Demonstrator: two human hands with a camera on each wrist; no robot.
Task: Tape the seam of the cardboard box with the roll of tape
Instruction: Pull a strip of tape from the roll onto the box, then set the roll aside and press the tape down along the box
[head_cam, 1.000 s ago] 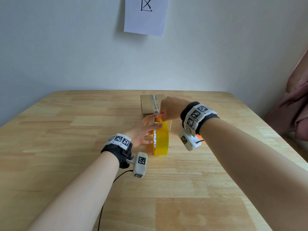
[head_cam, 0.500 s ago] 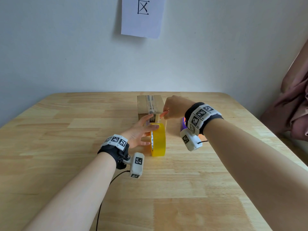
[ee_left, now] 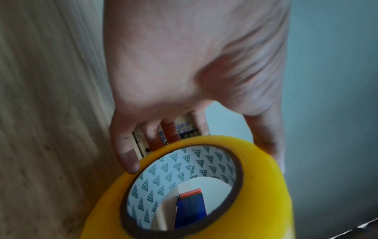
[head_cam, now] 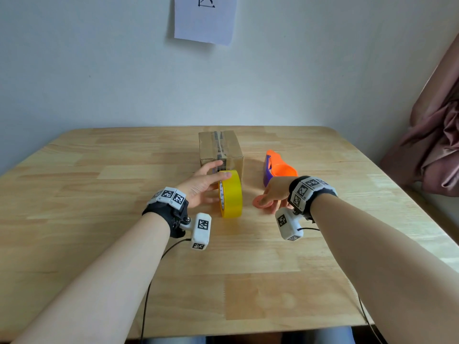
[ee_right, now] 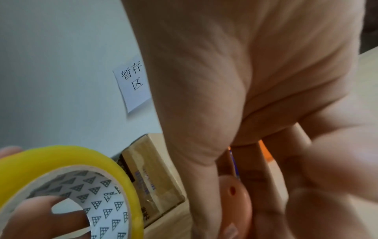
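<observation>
Tape roll, yellow with a patterned white cardboard core (head_cam: 230, 193), stood on edge on the light wooden table (head_cam: 99, 219), just in front of the small brown cardboard box (head_cam: 220, 151) with clear tape along its top seam. Left hand (head_cam: 202, 186) grasped the roll: thumb over the top of the rim, fingers (ee_left: 126, 155) on the side facing it. Judged light and rigid, but the outer wrap looked glossy and slippery, and upright it could roll; best taken through the core or pinched across its width. Box looked light, likely to slide unless braced. Right hand (head_cam: 274, 193) rested on the orange-and-purple plastic tape cutter (head_cam: 278, 167) beside the box; fingers blurred, so couldn't tell whether they gripped it or just touched
</observation>
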